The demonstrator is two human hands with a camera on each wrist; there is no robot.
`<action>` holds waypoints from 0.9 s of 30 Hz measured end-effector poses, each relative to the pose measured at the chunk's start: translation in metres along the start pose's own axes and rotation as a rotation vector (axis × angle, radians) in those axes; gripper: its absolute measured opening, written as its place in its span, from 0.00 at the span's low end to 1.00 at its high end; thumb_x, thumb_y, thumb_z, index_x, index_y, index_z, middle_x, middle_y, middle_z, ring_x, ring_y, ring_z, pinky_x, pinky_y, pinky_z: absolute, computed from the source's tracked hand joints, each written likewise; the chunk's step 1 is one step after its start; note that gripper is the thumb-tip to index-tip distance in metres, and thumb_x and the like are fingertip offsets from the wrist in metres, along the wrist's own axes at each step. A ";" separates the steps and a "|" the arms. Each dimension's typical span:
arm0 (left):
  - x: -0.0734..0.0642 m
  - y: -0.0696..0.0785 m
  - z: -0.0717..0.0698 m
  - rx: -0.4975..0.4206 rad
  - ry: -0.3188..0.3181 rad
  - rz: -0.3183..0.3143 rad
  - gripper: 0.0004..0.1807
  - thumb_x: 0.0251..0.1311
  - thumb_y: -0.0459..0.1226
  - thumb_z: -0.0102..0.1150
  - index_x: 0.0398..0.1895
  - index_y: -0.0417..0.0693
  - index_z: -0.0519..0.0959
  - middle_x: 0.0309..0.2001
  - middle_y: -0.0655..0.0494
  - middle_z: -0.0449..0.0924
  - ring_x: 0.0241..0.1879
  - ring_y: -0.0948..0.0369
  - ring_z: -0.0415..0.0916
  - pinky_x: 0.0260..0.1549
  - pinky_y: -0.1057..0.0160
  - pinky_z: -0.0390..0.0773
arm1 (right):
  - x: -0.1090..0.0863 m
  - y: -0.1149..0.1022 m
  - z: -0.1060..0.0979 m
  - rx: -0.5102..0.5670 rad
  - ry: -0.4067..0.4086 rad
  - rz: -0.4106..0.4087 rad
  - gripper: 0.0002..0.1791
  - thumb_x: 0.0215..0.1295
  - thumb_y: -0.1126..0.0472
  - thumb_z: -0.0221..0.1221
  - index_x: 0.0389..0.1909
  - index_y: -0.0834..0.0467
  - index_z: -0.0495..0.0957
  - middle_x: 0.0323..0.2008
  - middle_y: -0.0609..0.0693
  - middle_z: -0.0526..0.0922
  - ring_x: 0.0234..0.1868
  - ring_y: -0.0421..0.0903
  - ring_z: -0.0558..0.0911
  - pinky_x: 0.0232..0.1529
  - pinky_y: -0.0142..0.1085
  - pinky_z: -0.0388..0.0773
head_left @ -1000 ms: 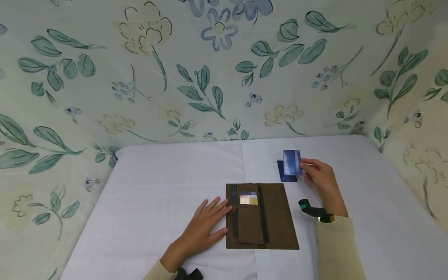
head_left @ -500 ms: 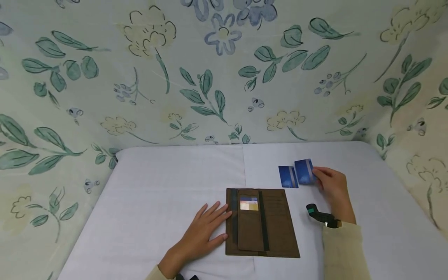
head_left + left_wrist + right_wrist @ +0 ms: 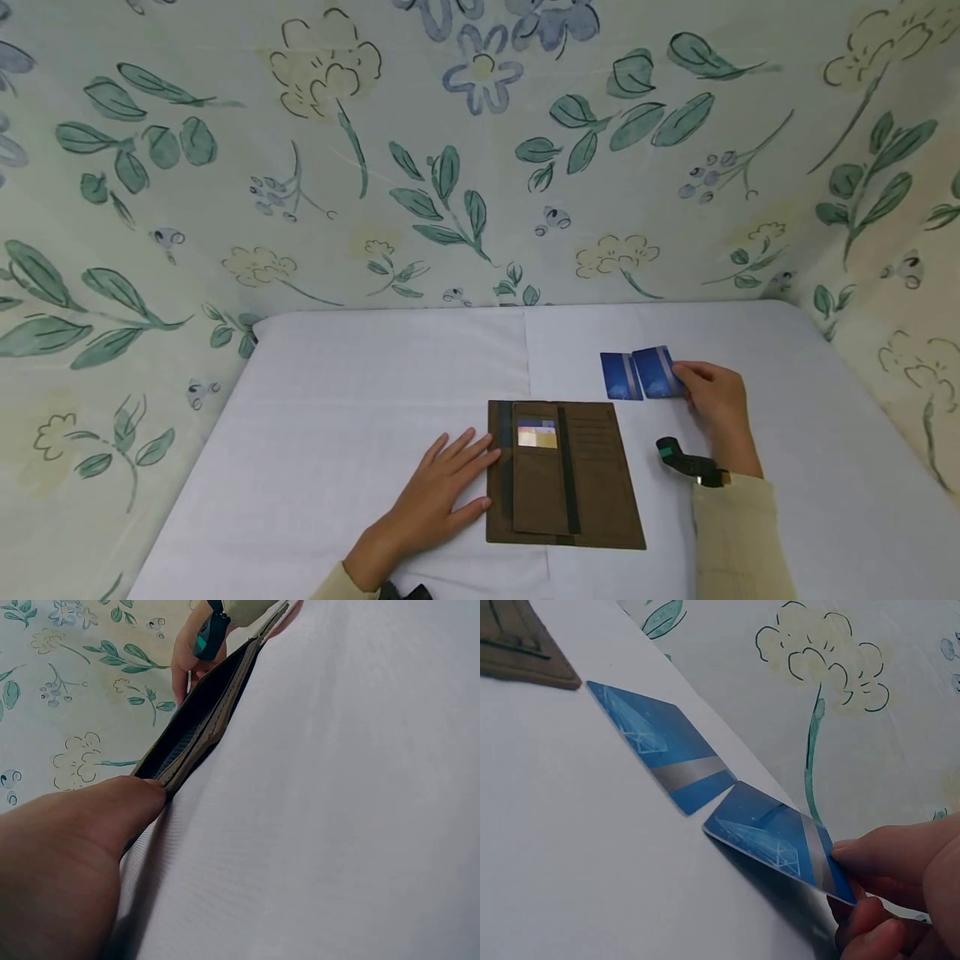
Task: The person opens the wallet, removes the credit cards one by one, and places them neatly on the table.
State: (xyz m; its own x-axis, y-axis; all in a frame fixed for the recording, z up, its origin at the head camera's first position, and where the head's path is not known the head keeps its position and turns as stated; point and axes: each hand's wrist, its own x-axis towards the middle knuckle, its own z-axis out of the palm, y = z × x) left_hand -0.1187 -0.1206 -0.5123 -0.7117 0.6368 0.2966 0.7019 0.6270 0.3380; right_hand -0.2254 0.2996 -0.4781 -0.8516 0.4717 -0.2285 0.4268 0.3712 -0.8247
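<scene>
1. Blue bank-style card, held [image 3: 776, 836]; location: beyond the upper right of the wallet, at the right of a matching card; tilted, with its near long edge raised above the cloth in the right wrist view; likely fault: a slip from the fingertips, since only one end is held.
2. Right hand [image 3: 716, 400]; pinches the held card by its right end, thumb above, fingers beneath; possible fault: a twist of the wrist could swing the free end into its neighbour.
3. Blue card, matching [image 3: 620, 377]; lies flat, light stripe towards the right; nearest corners meet or almost meet, contact cannot be told; possible fault: a leftward nudge could skew it or make the two overlap.
4. Brown bifold wallet [image 3: 536, 492]; unfolded on the worktop, below the cards; dark strap [image 3: 570, 479] down the middle, card slots at right; possible fault: a push from the left could slide it askew.
5. Multicoloured card [image 3: 537, 433]; seated in the wallet's inner panel, upper part showing; low risk, untouched.
6. Left hand [image 3: 438, 492]; fingers spread straight, tips resting on the wallet's left edge, gripping nothing; possible fault: light pressure might let the wallet shift.
7. Worktop [image 3: 337, 400]; white cloth, lightly creased; a fold could catch a card's edge.
</scene>
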 end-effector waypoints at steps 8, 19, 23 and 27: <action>0.001 0.001 -0.002 0.000 -0.015 -0.012 0.33 0.67 0.52 0.53 0.73 0.56 0.62 0.74 0.57 0.56 0.74 0.52 0.49 0.68 0.41 0.47 | 0.001 0.004 0.005 -0.059 0.015 -0.046 0.25 0.71 0.48 0.52 0.58 0.61 0.77 0.44 0.57 0.77 0.37 0.46 0.73 0.20 0.23 0.69; 0.000 0.000 0.000 0.001 -0.009 -0.008 0.33 0.67 0.53 0.52 0.73 0.56 0.62 0.74 0.56 0.56 0.74 0.52 0.49 0.68 0.41 0.47 | 0.001 0.006 0.006 -0.089 0.003 -0.041 0.25 0.70 0.47 0.52 0.59 0.59 0.77 0.40 0.56 0.77 0.31 0.46 0.74 0.17 0.24 0.68; 0.000 -0.001 0.001 0.007 -0.007 -0.005 0.33 0.66 0.53 0.53 0.73 0.56 0.62 0.74 0.56 0.56 0.73 0.52 0.49 0.68 0.41 0.48 | -0.001 0.005 0.008 -0.059 -0.017 -0.028 0.24 0.70 0.49 0.53 0.60 0.59 0.75 0.42 0.57 0.76 0.32 0.47 0.75 0.17 0.23 0.68; 0.000 -0.001 0.001 -0.007 -0.015 -0.014 0.33 0.66 0.53 0.53 0.73 0.57 0.62 0.74 0.57 0.55 0.74 0.53 0.49 0.69 0.42 0.47 | -0.002 0.005 0.008 -0.061 -0.017 -0.036 0.24 0.70 0.50 0.53 0.60 0.59 0.75 0.43 0.58 0.76 0.32 0.47 0.75 0.17 0.22 0.68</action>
State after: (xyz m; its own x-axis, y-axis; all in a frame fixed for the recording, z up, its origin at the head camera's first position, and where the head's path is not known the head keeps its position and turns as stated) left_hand -0.1194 -0.1203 -0.5132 -0.7208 0.6347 0.2787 0.6918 0.6328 0.3478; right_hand -0.2245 0.2944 -0.4855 -0.8714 0.4441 -0.2085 0.4135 0.4359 -0.7994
